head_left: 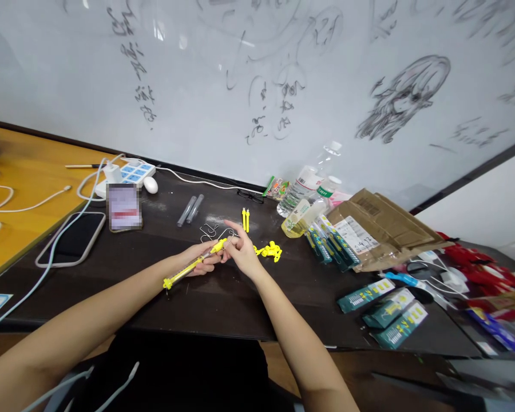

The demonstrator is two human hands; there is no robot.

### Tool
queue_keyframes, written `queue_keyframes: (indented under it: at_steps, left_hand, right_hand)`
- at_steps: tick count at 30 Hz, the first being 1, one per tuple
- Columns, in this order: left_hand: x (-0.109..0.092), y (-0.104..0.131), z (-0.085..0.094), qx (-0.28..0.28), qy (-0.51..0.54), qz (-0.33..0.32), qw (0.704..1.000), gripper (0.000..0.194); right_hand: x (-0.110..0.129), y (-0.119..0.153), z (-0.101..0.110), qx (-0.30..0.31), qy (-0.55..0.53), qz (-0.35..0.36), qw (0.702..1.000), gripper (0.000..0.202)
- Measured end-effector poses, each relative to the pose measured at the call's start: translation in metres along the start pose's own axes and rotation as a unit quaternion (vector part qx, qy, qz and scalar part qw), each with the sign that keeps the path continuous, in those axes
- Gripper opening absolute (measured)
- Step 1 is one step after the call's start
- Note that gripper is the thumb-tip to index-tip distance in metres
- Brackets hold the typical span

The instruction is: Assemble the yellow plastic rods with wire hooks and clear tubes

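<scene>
My left hand (203, 260) is wrapped round a slim clear plastic tube (184, 274) with a yellow rod inside and yellow fittings at both ends. The tube slants, its upper yellow end close to my right hand (240, 249). My right fingertips are closed at that end on a bent wire hook (229, 233), the index finger sticking out. Behind the hands lie more bent wire hooks (209, 231). Two clear empty tubes (190, 210) rest farther back. Two yellow rods (245, 220) and a pile of small yellow plastic parts (269, 250) lie beyond my right hand.
Several green boxes (395, 326) lie at the right, near a cardboard package (369, 229). Plastic bottles (302, 189) and glasses (250, 196) are by the whiteboard (197, 86). On the left are a phone (71, 239), another phone (126, 209), a mouse (150, 185), a power strip (133, 173) and cables.
</scene>
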State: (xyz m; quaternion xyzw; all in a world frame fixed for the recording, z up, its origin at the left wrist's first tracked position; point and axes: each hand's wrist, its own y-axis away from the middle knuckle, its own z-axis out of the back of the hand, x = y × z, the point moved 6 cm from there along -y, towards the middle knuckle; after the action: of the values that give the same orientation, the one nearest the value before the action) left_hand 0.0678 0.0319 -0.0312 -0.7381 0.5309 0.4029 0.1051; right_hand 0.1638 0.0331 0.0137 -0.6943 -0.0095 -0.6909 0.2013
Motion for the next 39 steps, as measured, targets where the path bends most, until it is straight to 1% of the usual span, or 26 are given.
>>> queue_keyframes:
  at_steps: [2, 4, 7, 9, 11, 13, 16, 19, 23, 27, 31, 33, 35, 37, 39]
  left_hand:
    - [0.001, 0.000, 0.001, 0.004, 0.004, 0.003, 1.000, 0.037]
    - [0.001, 0.000, 0.000, 0.015, 0.004, 0.010, 1.000, 0.036]
    - [0.003, 0.001, -0.004, 0.030, -0.005, 0.030, 0.999, 0.036]
    - [0.004, 0.003, -0.008, 0.035, -0.012, 0.041, 0.998, 0.034]
    - [0.005, 0.004, -0.011, 0.036, -0.019, 0.045, 0.998, 0.031]
    - [0.007, 0.004, -0.013, 0.040, -0.035, 0.052, 0.997, 0.029]
    - [0.013, 0.004, -0.016, 0.042, -0.068, 0.064, 0.995, 0.026]
    - [0.018, 0.004, -0.021, 0.032, -0.101, 0.070, 0.992, 0.021]
    - [0.018, 0.003, -0.027, -0.012, -0.155, 0.025, 0.988, 0.021]
    - [0.020, -0.002, -0.024, -0.065, -0.210, -0.013, 0.975, 0.019]
    - [0.021, -0.007, -0.019, -0.084, -0.239, -0.054, 0.966, 0.016]
    - [0.015, -0.005, -0.018, -0.099, -0.257, -0.090, 0.957, 0.015]
    - [0.007, -0.002, -0.018, -0.109, -0.273, -0.121, 0.948, 0.018]
    - [-0.001, 0.002, -0.020, -0.105, -0.287, -0.143, 0.941, 0.024]
    - [-0.004, 0.004, -0.022, -0.096, -0.297, -0.148, 0.939, 0.028]
  right_hand:
    - [0.001, 0.000, 0.002, -0.014, 0.023, 0.004, 1.000, 0.054]
    - [0.002, 0.000, 0.007, -0.042, 0.054, 0.005, 0.998, 0.049]
    - [0.003, 0.000, 0.017, -0.090, 0.085, 0.009, 0.992, 0.033]
    - [0.000, -0.002, 0.019, -0.091, 0.090, 0.007, 0.992, 0.024]
    - [-0.003, -0.003, 0.016, -0.076, 0.082, -0.004, 0.994, 0.026]
    - [-0.006, -0.004, 0.012, -0.077, 0.070, -0.010, 0.995, 0.031]
    - [-0.007, -0.003, 0.010, -0.113, 0.074, 0.002, 0.991, 0.037]
    - [-0.005, -0.001, 0.011, -0.150, 0.088, 0.026, 0.984, 0.041]
    - [-0.004, 0.002, 0.014, -0.177, 0.097, 0.040, 0.979, 0.042]
    - [-0.003, 0.001, 0.014, -0.168, 0.097, 0.044, 0.980, 0.043]
    - [-0.003, -0.002, 0.014, -0.138, 0.091, 0.044, 0.985, 0.044]
    - [-0.006, -0.003, 0.014, -0.125, 0.054, 0.030, 0.990, 0.041]
    - [-0.008, -0.004, 0.014, -0.115, 0.000, 0.012, 0.993, 0.037]
    - [-0.010, -0.005, 0.012, -0.092, -0.054, -0.004, 0.994, 0.035]
    - [-0.012, -0.005, 0.008, -0.068, -0.101, -0.017, 0.992, 0.037]
